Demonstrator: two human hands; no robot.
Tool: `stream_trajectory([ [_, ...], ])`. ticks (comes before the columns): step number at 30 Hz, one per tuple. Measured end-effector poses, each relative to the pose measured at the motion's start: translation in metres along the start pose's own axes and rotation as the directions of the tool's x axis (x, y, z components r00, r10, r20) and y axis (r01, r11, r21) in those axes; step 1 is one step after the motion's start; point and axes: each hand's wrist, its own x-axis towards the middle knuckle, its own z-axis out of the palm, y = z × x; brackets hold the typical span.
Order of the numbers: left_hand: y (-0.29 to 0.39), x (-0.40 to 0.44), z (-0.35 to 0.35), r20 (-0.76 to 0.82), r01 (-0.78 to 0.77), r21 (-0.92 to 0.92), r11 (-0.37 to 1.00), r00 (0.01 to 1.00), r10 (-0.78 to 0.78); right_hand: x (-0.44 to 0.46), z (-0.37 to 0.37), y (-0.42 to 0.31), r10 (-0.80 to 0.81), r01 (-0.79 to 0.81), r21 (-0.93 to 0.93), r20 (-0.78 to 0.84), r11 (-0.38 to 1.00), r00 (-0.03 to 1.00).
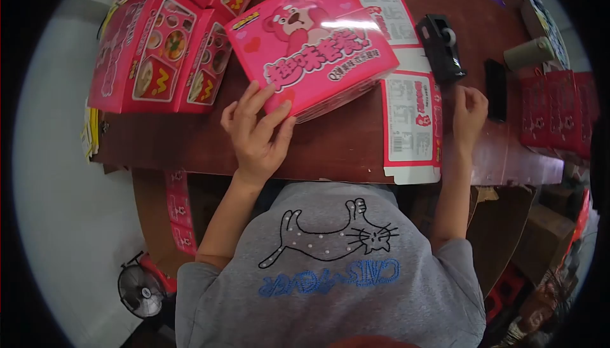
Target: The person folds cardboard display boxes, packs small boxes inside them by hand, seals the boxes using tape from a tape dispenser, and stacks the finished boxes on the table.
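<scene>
A large pink box (308,43) with a bear printed on its lid sits at an angle on the table. My left hand (257,129) grips its near left corner, fingers spread over the lid's edge and thumb along the front side. To the right, my right hand (470,116) is closed in a pinch, just below a black tape dispenser (443,49). Whatever is between those fingertips, if anything, is too small to make out. A flat printed carton sheet (412,122) lies between the pink box and my right hand.
Several finished-looking pink boxes (155,49) are stacked at the left. Smaller red boxes (553,109), a greenish cylinder (529,53) and a black oblong object (495,90) are at the right. The brown table (337,151) ends close to my body. A fan (141,291) stands below left.
</scene>
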Motion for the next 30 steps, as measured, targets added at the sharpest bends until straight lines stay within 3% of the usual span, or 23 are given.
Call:
stream_trajectory([
  [2,0.002,-0.002,-0.002,-0.052,0.006,0.030,1.000,0.999,-0.005,-0.012,-0.005,-0.058,-0.019,0.019,-0.020,-0.019,1.000,1.000],
  [3,-0.001,-0.007,-0.001,-0.037,0.004,-0.018,1.000,0.999,-0.005,-0.025,-0.003,-0.101,0.091,-0.126,0.270,0.136,0.955,0.986],
  [4,-0.005,-0.010,0.000,-0.022,-0.005,-0.072,0.997,1.000,0.004,-0.040,0.000,-0.138,0.157,-0.300,0.505,0.306,0.809,0.939],
  [6,-0.010,-0.011,0.003,-0.038,-0.048,-0.054,0.997,0.998,0.046,-0.064,0.009,-0.186,-0.049,-0.256,0.492,0.525,0.832,0.850],
  [8,-0.010,-0.012,0.007,-0.113,-0.055,-0.100,0.993,0.993,0.044,-0.082,0.027,-0.225,-0.165,-0.363,0.602,0.645,0.711,0.746],
  [9,-0.010,-0.013,0.010,-0.121,-0.055,-0.099,0.994,0.992,0.043,-0.090,0.039,-0.236,-0.171,-0.357,0.603,0.643,0.713,0.746],
  [11,-0.014,-0.016,0.015,-0.220,-0.064,-0.177,0.982,0.975,0.024,-0.101,0.071,-0.243,-0.178,-0.444,0.682,0.639,0.580,0.749],
  [15,-0.020,-0.020,0.018,-0.268,-0.113,-0.197,0.974,0.962,0.058,-0.114,0.107,-0.236,-0.140,-0.411,0.722,0.569,0.557,0.810],
  [17,-0.014,-0.018,0.010,-0.154,-0.119,-0.025,0.993,0.982,0.114,-0.114,0.110,-0.228,-0.108,-0.281,0.618,0.515,0.734,0.850],
  [21,-0.009,-0.020,0.002,-0.041,-0.086,-0.023,0.996,0.996,0.085,-0.109,0.096,-0.229,-0.087,-0.164,0.445,0.492,0.881,0.866],
  [23,-0.007,-0.019,-0.001,-0.052,0.023,-0.362,0.932,0.998,-0.045,-0.103,0.086,-0.211,-0.017,-0.074,0.169,0.485,0.983,0.874],
  [24,-0.009,-0.017,-0.002,-0.093,0.008,-0.342,0.940,0.995,-0.042,-0.099,0.077,-0.198,-0.084,0.000,0.242,0.337,0.970,0.938],
  [26,-0.016,-0.021,0.008,-0.190,0.183,-0.581,0.793,0.917,-0.351,-0.078,0.066,-0.169,-0.124,0.086,0.366,0.080,0.927,0.989],
  [27,-0.028,-0.024,0.025,-0.069,0.311,-0.700,0.642,0.866,-0.495,-0.064,0.067,-0.158,-0.083,0.080,0.420,-0.011,0.904,0.996],
  [29,-0.032,-0.005,0.053,0.260,0.438,-0.881,0.178,0.764,-0.590,-0.041,0.081,-0.143,0.058,-0.128,0.546,0.143,0.828,0.988],
  [30,-0.023,0.002,0.064,0.239,0.383,-0.908,0.168,0.805,-0.543,-0.034,0.083,-0.129,0.091,-0.365,0.535,0.470,0.762,0.878],
])
